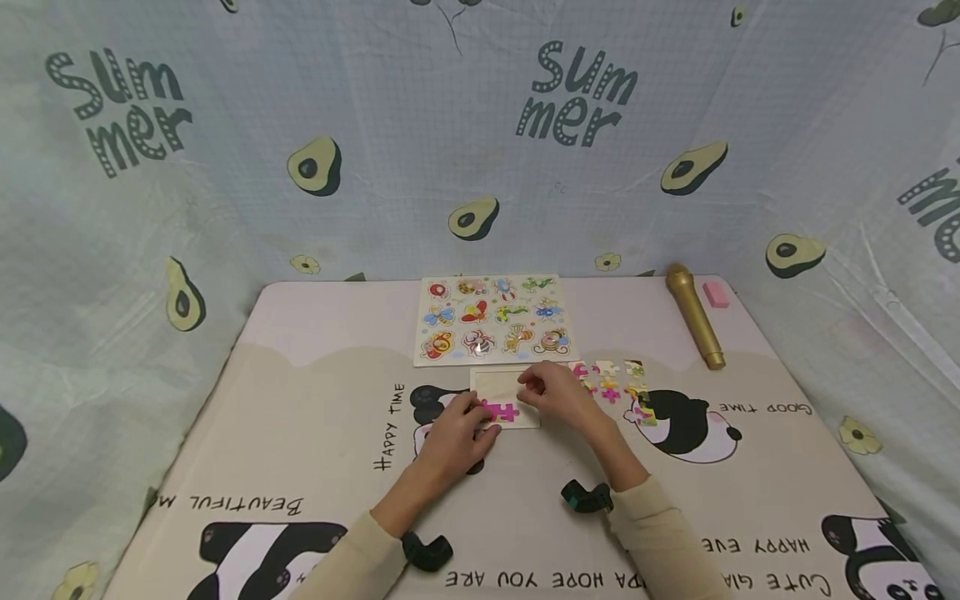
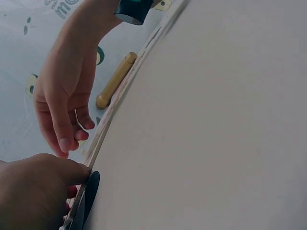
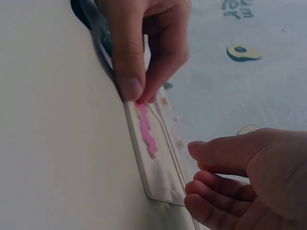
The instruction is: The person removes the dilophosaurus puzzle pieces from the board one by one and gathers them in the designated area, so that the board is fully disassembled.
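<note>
My left hand [image 1: 453,437] is at the left side of a small light wooden puzzle tray [image 1: 495,385], thumb at its near edge and fingertips by the pink pieces. In the right wrist view, this hand [image 3: 148,43] pinches the tray's end between thumb and fingers. Joined pink puzzle pieces [image 1: 504,412] lie along the tray's near side; its far part shows bare wood. Over the tray's right side hovers my right hand [image 1: 558,396], fingers loosely bent. Seen from its own wrist, the right hand [image 3: 249,177] shows nothing between thumb and fingers.
Loose coloured puzzle pieces [image 1: 610,395] lie right of the tray, partly behind the right hand. A board with insect pictures [image 1: 491,333] sits just beyond it. At the back right are a gold rod with a knobbed end [image 1: 696,317] and a pink block [image 1: 716,294].
</note>
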The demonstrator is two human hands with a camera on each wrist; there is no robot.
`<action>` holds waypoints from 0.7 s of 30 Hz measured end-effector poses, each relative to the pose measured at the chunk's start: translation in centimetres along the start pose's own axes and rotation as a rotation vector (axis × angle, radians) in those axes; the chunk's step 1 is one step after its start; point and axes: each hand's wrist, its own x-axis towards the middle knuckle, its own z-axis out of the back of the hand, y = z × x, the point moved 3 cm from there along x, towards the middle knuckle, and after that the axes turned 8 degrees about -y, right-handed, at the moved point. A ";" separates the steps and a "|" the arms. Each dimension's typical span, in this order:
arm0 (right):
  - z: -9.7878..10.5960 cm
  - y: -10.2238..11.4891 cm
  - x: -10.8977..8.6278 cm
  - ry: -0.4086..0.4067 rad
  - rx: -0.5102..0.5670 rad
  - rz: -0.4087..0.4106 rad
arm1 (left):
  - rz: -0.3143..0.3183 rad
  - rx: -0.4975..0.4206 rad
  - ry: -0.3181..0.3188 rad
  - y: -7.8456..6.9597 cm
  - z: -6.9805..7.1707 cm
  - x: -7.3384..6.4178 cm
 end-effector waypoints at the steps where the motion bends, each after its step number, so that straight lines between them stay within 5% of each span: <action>1: -0.2 0.0 0.0 0.010 -0.009 0.009 | 0.002 0.002 0.002 0.0 0.0 0.0; 21: -2.4 0.5 -0.4 0.104 -0.045 0.017 | 0.061 0.040 0.001 -0.1 0.1 0.0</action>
